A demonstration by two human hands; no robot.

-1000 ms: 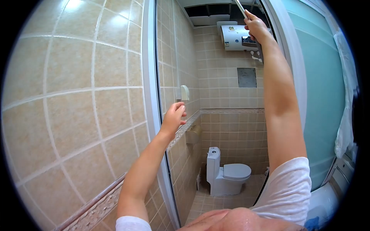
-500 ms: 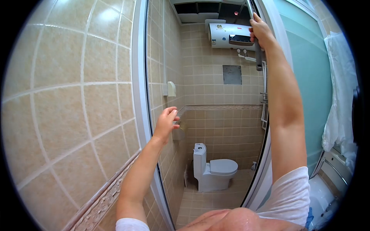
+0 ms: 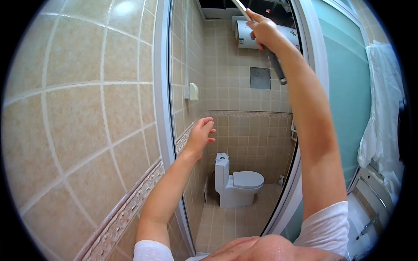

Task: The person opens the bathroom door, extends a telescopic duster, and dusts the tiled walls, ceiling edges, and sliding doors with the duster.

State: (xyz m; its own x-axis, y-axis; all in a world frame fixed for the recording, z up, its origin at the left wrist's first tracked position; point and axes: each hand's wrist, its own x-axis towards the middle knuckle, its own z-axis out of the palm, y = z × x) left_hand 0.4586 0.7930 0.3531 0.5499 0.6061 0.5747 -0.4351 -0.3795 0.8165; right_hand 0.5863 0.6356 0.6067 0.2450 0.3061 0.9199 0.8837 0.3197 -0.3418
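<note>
Right hand (image 3: pixel 264 33) closed round a rod (image 3: pixel 275 66); left hand (image 3: pixel 201 136) half open, empty; toilet lid (image 3: pixel 248 179) down, contents hidden

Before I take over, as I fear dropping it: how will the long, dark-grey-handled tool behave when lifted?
The tool is likely stiff, as it looks nearly straight. It seems fairly light, since only the right hand holds it up. It could tip, as it extends above the grip.

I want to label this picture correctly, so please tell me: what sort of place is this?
Most likely a small home bathroom: there is a toilet, a white water heater and tiled walls.
</note>
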